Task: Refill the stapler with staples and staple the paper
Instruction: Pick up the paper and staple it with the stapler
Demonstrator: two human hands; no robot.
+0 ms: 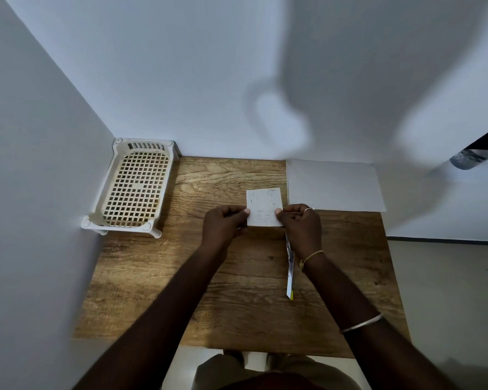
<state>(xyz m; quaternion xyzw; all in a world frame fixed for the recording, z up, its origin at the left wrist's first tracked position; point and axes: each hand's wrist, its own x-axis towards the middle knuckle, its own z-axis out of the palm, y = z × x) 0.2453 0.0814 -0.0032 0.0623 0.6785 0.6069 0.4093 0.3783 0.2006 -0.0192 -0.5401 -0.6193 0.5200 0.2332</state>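
Observation:
A small white printed paper slip [263, 207] is held up above the middle of the wooden table [231, 299]. My left hand [224, 225] pinches its left edge and my right hand [302, 225] pinches its right edge. A thin white, blue and yellow card or packet [289, 273] hangs down edge-on below my right hand, beside the wrist; I cannot tell what it is. A larger white sheet of paper [335, 185] lies flat at the table's back right. No stapler is in view.
A cream plastic lattice tray [135, 190] on short legs stands in the back left corner against the white walls. The table's right edge drops to a pale floor [448, 305]. A dark object [479, 153] shows at the far right.

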